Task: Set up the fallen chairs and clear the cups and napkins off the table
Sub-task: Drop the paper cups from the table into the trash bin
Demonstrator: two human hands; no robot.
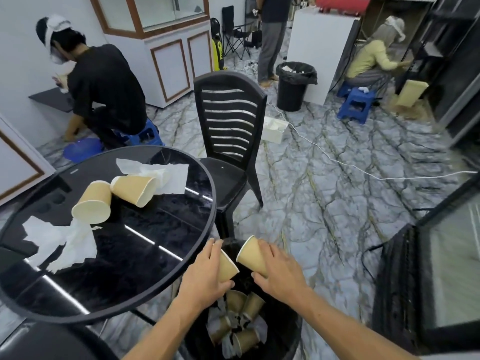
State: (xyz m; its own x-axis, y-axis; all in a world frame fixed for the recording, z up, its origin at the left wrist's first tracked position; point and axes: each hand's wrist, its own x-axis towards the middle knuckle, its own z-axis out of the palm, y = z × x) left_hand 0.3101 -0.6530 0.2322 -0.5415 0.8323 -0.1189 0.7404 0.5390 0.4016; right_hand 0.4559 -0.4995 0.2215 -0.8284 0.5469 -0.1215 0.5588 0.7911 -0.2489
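Note:
My left hand (206, 275) grips a tan paper cup (227, 267) and my right hand (279, 271) grips another tan paper cup (250, 257). Both are held over a black bin (281, 331) beside the table, which holds several cups and napkins. On the round black glass table (145, 268) lie two tipped tan cups (93, 202) (135, 189), a crumpled white napkin (158, 175) behind them and another napkin (62, 242) at the left. A black plastic chair (230, 141) stands upright past the table.
A person in black crouches on a blue stool (145, 133) at the left. Another black bin (294, 85), a second blue stool (354, 105), a seated person and a standing person are farther back. A white cable (337, 158) runs across the marble floor. A dark cabinet (426, 289) stands at the right.

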